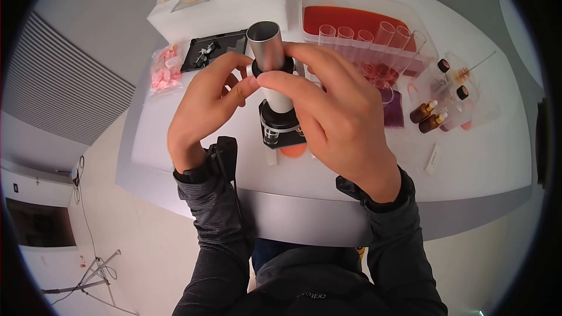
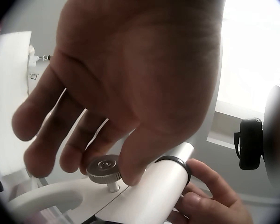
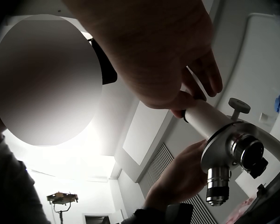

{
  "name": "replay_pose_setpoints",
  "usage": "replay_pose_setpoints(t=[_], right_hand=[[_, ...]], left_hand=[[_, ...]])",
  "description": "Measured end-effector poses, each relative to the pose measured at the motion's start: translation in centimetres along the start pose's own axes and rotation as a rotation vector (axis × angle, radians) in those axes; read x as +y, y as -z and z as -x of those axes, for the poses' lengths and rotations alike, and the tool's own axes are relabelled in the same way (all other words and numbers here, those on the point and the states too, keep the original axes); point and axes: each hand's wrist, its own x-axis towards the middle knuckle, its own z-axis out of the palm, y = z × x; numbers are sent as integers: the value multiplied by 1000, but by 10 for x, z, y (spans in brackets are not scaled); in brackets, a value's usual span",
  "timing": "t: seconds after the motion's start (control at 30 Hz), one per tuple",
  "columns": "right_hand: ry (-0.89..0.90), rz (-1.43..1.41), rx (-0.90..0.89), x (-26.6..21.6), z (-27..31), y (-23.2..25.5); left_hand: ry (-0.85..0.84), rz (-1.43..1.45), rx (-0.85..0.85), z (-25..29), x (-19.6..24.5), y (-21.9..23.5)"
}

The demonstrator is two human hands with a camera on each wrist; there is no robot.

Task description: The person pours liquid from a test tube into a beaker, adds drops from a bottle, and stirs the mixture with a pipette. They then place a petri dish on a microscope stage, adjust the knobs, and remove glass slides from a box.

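Observation:
A white microscope [image 1: 278,99] stands upright before me, its open-topped silver tube [image 1: 265,44] pointing up out of a black collar. My left hand [image 1: 208,105] is at its left side, thumb and forefinger pinching the ridged focus knob [image 2: 103,169] while the other fingers hang loosely. On the right, my right hand [image 1: 345,117] grips the tube around the black collar [image 2: 176,166], thumb in front and forefinger behind. Lower down, the objective lenses [image 3: 218,186] hang from the nosepiece above the black stage. A second knob [image 3: 239,105] shows in the right wrist view.
A clear bin [image 1: 433,47] with red contents stands behind several test tubes [image 1: 366,38]. Brown dropper bottles [image 1: 430,122] and clear bottles [image 1: 439,79] are at right. A black tray [image 1: 202,44], a bag of pink pieces [image 1: 167,73] and a white block [image 1: 234,9] lie left. An orange disc [image 1: 294,151] is near the base.

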Motion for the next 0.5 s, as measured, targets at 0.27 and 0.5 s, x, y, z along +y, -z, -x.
replay_pose_setpoints(t=[0.27, 0.5], right_hand=[[3, 8, 15, 0, 1, -1], [-17, 11, -2, -2, 1, -1]], left_hand=[[30, 80, -23, -3, -4, -2], [149, 45, -35, -6, -2, -3]])
